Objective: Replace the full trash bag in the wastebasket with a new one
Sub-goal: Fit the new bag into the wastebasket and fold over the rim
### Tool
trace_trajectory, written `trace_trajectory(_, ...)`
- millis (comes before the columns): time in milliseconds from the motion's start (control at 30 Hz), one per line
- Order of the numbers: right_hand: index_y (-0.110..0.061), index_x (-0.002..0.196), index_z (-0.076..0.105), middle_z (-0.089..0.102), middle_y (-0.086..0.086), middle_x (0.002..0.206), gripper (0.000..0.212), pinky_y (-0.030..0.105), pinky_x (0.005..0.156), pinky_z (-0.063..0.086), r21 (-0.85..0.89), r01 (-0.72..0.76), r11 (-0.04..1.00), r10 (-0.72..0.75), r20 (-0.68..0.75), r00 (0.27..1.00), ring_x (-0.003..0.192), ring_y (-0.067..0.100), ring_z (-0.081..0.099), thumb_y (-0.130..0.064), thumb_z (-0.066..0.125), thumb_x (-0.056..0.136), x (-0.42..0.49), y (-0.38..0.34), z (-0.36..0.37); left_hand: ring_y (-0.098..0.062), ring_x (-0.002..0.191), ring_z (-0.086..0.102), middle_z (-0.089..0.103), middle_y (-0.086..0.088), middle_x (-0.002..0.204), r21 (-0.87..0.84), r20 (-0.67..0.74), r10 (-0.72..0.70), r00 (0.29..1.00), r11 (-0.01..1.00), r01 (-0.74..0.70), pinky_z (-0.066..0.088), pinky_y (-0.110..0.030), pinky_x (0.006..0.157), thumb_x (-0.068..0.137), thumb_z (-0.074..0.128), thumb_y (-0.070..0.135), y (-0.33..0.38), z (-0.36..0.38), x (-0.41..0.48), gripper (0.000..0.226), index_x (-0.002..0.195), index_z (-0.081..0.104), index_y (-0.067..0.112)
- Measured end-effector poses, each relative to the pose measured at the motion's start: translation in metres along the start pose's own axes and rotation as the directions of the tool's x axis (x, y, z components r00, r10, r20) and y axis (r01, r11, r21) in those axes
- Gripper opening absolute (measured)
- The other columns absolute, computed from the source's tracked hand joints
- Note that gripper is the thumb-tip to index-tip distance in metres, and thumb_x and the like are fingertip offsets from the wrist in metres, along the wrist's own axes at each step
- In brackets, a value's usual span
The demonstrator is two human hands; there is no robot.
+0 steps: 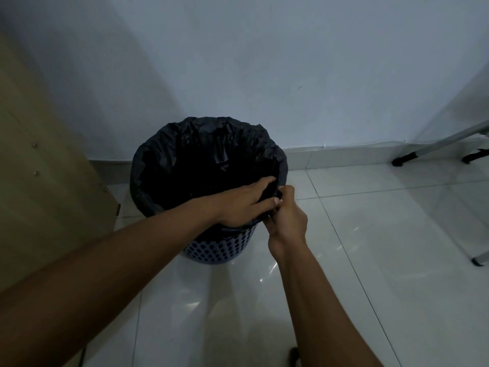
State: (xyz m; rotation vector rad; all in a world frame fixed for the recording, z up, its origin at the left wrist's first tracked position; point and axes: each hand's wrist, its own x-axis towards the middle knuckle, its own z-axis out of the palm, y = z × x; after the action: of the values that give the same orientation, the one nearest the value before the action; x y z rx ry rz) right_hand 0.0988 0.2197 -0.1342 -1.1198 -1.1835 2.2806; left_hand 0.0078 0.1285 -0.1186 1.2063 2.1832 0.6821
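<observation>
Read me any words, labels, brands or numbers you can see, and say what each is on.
No text can be read anywhere in this view.
The black trash bag: plain, no print.
The perforated wastebasket: no label or brand shows.
The wooden cabinet and wall: no writing.

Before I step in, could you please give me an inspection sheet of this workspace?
Surface: glossy white tile floor.
Job's things: blue wastebasket upright near the wall; black trash bag lines it, folded over the rim; inside too dark to judge.
Clutter: nothing seen.
Hands: left hand and right hand both grip the bag's edge at the near right rim.
Cables: thin dark line at lower left, unclear.
Surroundings: pale wall behind; wooden panel left; metal legs right.
</observation>
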Motion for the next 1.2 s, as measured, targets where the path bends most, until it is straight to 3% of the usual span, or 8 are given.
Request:
trace_trajectory(333, -0.016, 0.104, 0.073, 0.075, 0.005, 0.107, 0.043, 0.032, 0.073, 0.055, -0.314, -0.01, 0.949, 0.017, 0.02, 1.0, 0.097, 0.02, 0.068, -0.054, 0.06, 0.089, 0.037, -0.035, 0.01, -0.012, 0.129, 0.048, 0.045, -0.002, 0.149, -0.1, -0.004, 0.036, 0.999, 0.994, -0.036, 0.036, -0.031, 0.112, 0.103, 0.039, 0.046, -0.001, -0.002, -0.001, 0.064, 0.156, 0.014, 0.023)
trace_trajectory(533, -0.012, 0.081, 0.066, 0.073, 0.013, 0.102, 0.024, 0.038, 0.087, 0.061, -0.349, 0.087, 0.933, -0.077, 0.041, 0.996, 0.093, 0.026, 0.071, -0.031, 0.068, 0.096, 0.057, -0.048, 0.028, -0.014, 0.134, 0.045, 0.04, -0.004, 0.154, -0.086, -0.011, 0.065, 0.998, 0.994, -0.065, 0.033, -0.032, 0.115, 0.103, 0.039, 0.045, 0.0, -0.002, 0.0, 0.065, 0.157, 0.012, 0.021)
trace_trajectory(667, -0.002, 0.11, 0.068, 0.073, 0.015, 0.107, 0.036, 0.041, 0.083, 0.063, -0.341, 0.005, 0.94, 0.013, 0.05, 0.999, 0.098, 0.032, 0.072, -0.033, 0.072, 0.092, 0.066, -0.05, 0.025, -0.014, 0.13, 0.047, 0.043, -0.005, 0.151, -0.059, 0.034, 0.044, 0.998, 0.997, -0.042, 0.034, -0.03, 0.114, 0.103, 0.038, 0.047, -0.001, -0.008, -0.001, 0.066, 0.157, 0.011, 0.021)
trace_trajectory(833, -0.01, 0.104, 0.07, 0.074, 0.007, 0.102, 0.04, 0.034, 0.073, 0.053, -0.406, -0.042, 0.913, 0.068, 0.049, 0.997, 0.09, 0.026, 0.07, -0.043, 0.067, 0.082, 0.068, -0.055, 0.023, -0.015, 0.102, 0.067, 0.066, 0.001, 0.122, -0.248, -0.05, -0.054, 0.997, 0.968, 0.04, 0.055, -0.032, 0.09, 0.101, 0.041, 0.048, 0.005, -0.054, 0.001, 0.045, 0.134, 0.052, 0.018)
trace_trajectory(933, -0.012, 0.108, 0.067, 0.068, 0.005, 0.102, 0.039, 0.029, 0.067, 0.046, -0.443, -0.05, 0.895, 0.083, 0.055, 0.995, 0.084, 0.019, 0.06, -0.044, 0.061, 0.085, 0.068, -0.06, 0.026, -0.019, 0.082, 0.069, 0.072, 0.001, 0.094, -0.031, -0.456, -0.077, 0.887, 0.997, 0.07, 0.058, -0.042, 0.08, 0.099, 0.05, 0.045, -0.025, -0.091, 0.005, 0.031, 0.1, 0.065, 0.018)
trace_trajectory(1033, -0.015, 0.109, 0.065, 0.065, 0.003, 0.103, 0.04, 0.029, 0.063, 0.041, -0.467, -0.058, 0.882, 0.111, 0.088, 0.99, 0.085, 0.018, 0.058, -0.047, 0.055, 0.087, 0.068, -0.059, 0.029, -0.032, 0.111, 0.054, 0.06, -0.01, 0.118, 0.401, -0.678, -0.087, 0.73, 0.788, 0.467, 0.046, -0.046, 0.092, 0.098, 0.048, 0.041, -0.069, -0.115, -0.001, 0.033, 0.117, 0.057, 0.016)
trace_trajectory(1100, -0.015, 0.099, 0.065, 0.064, 0.003, 0.097, 0.037, 0.029, 0.064, 0.042, -0.473, -0.026, 0.881, 0.071, 0.078, 0.994, 0.08, 0.018, 0.057, -0.049, 0.053, 0.089, 0.072, -0.059, 0.031, -0.038, 0.124, 0.042, 0.048, -0.017, 0.136, 0.319, -0.736, -0.299, 0.607, 0.638, 0.701, 0.035, -0.052, 0.1, 0.1, 0.041, 0.043, -0.09, -0.118, -0.009, 0.048, 0.135, 0.046, 0.011)
trace_trajectory(1200, -0.012, 0.09, 0.064, 0.066, 0.004, 0.095, 0.04, 0.03, 0.069, 0.046, -0.51, 0.042, 0.859, 0.007, 0.093, 0.996, 0.081, 0.019, 0.06, -0.052, 0.057, 0.091, 0.08, -0.063, 0.035, -0.04, 0.127, 0.044, 0.044, -0.021, 0.141, 0.058, -0.665, -0.578, 0.473, 0.592, 0.804, 0.036, -0.052, 0.101, 0.102, 0.026, 0.052, -0.111, -0.111, -0.016, 0.06, 0.141, 0.038, 0.007)
